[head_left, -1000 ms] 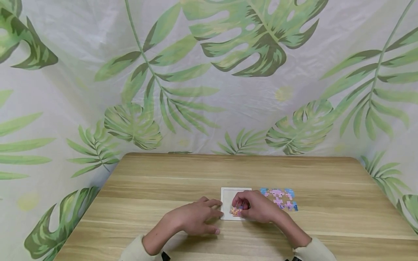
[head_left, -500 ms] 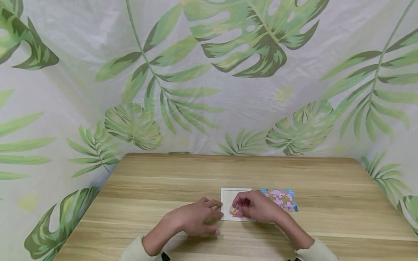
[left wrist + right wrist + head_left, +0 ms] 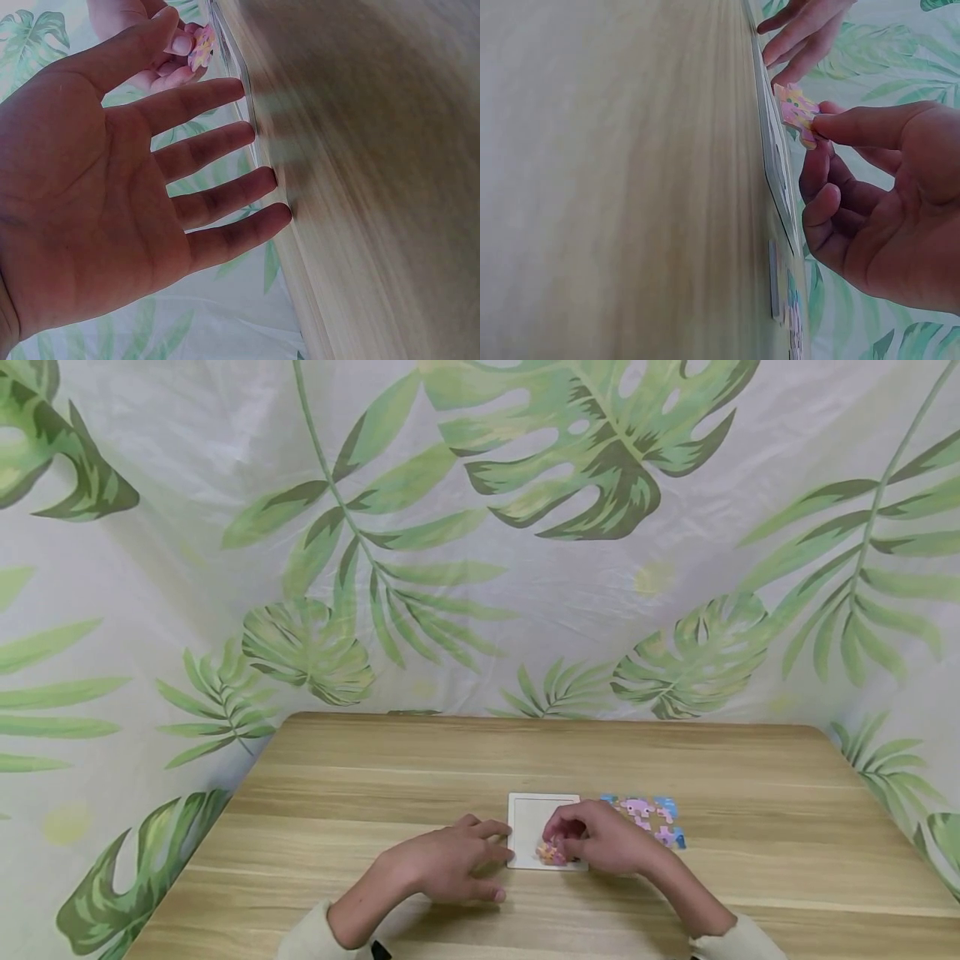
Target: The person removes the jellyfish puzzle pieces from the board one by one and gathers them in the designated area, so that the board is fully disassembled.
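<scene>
Between thumb and fingers my right hand (image 3: 606, 842) pinches a pink and yellow puzzle piece (image 3: 797, 112), held over the lower right part of a white puzzle tray (image 3: 525, 827). In the right wrist view the piece is tilted, its edge close to the tray. My left hand (image 3: 450, 860) lies at the tray's left edge, fingers (image 3: 202, 146) spread and nearly straight, fingertips on or beside that edge. Part of the tray is hidden behind the right hand.
Several pink and blue puzzle pieces (image 3: 664, 810) lie on the wooden table (image 3: 375, 777) right of the tray, partly covered by the right hand. A leaf-patterned cloth (image 3: 450, 568) hangs behind the table.
My right hand has shifted slightly to the right with the puzzle piece still pinched. The left hand stays at the tray's left edge.
</scene>
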{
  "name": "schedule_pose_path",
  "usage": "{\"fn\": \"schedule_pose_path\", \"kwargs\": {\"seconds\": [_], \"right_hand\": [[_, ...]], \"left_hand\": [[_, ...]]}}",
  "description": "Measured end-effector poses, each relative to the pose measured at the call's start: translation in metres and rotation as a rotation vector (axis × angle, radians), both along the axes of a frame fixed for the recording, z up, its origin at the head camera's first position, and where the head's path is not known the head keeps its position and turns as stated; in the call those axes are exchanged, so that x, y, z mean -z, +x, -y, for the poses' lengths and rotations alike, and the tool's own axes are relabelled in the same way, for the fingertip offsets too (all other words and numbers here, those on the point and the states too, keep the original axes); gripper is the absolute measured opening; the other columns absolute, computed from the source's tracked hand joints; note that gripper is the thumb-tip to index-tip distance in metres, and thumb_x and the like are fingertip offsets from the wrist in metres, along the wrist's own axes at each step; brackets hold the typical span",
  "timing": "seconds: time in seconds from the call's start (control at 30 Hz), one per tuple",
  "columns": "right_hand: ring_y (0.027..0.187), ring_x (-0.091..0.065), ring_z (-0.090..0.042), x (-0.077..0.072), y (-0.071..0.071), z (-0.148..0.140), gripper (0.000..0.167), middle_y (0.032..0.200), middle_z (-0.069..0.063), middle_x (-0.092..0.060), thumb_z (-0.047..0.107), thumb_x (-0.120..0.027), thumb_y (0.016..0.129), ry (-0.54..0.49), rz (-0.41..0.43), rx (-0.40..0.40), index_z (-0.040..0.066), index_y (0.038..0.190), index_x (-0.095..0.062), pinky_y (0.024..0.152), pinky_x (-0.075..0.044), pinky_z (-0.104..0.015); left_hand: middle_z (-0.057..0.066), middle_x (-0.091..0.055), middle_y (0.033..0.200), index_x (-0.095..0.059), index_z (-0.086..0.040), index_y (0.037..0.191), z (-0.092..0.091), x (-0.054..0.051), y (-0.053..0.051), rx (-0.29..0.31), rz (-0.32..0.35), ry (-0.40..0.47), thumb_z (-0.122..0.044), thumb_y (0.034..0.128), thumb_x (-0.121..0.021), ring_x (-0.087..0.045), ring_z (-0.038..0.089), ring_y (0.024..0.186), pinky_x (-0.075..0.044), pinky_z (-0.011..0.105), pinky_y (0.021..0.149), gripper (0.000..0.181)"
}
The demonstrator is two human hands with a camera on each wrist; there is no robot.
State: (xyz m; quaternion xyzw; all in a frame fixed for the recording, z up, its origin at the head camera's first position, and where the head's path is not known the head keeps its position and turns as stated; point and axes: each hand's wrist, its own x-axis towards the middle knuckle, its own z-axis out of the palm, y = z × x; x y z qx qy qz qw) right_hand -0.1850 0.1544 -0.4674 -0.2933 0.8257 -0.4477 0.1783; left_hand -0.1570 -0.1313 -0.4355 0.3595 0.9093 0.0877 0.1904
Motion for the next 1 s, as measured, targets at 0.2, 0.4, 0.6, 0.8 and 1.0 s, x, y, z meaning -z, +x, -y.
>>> {"fn": "schedule_pose_path", "kwargs": {"seconds": [0.2,0.4,0.6,0.8,1.0], "right_hand": [[0.082,-0.065,-0.01,-0.001,0.003,-0.009,0.014,0.091,-0.003,-0.073,0.002,-0.067,0.101,0.015,-0.021,0.01,0.011,0.107,-0.076,0.072,-0.053,-0.023],[0.083,-0.062,-0.007,-0.001,0.005,-0.021,0.015,0.094,-0.002,-0.072,0.004,-0.066,0.102,0.005,-0.039,0.012,0.013,0.108,-0.077,0.072,-0.053,-0.023],[0.074,-0.058,-0.006,0.003,0.007,-0.032,0.014,0.089,-0.002,-0.068,0.006,-0.067,0.103,-0.009,-0.023,0.025,0.014,0.108,-0.077,0.06,-0.052,-0.023],[0.071,-0.059,-0.004,0.007,0.008,-0.044,0.014,0.088,-0.001,-0.069,0.004,-0.066,0.102,-0.024,-0.043,0.029,0.011,0.108,-0.076,0.061,-0.052,-0.022],[0.079,-0.06,-0.002,0.009,0.011,-0.056,0.012,0.094,-0.004,-0.074,0.003,-0.067,0.102,-0.057,-0.072,0.016,0.008,0.109,-0.076,0.067,-0.053,-0.021]], "left_hand": [[-0.001,-0.047,0.168,-0.067,-0.026,0.146,0.0,0.001,0.0,0.003,-0.001,-0.006,-0.052,0.1002,-0.072,-0.049,0.027,0.148,-0.052,0.043,0.115,0.053],[0.0,-0.047,0.167,-0.068,-0.025,0.146,0.0,0.001,0.0,0.005,-0.004,-0.006,-0.052,0.1002,-0.072,-0.049,0.026,0.147,-0.051,0.042,0.116,0.053],[0.0,-0.047,0.168,-0.068,-0.024,0.146,0.0,0.001,0.0,0.013,-0.005,-0.008,-0.051,0.101,-0.072,-0.049,0.027,0.147,-0.05,0.042,0.116,0.052],[-0.001,-0.047,0.168,-0.068,-0.025,0.146,0.0,0.0,0.001,0.003,0.004,-0.006,-0.051,0.1009,-0.072,-0.049,0.026,0.147,-0.052,0.042,0.115,0.052],[-0.001,-0.047,0.167,-0.068,-0.025,0.146,0.001,-0.001,0.001,-0.001,0.004,-0.012,-0.051,0.101,-0.072,-0.048,0.026,0.147,-0.053,0.043,0.113,0.052]]}}
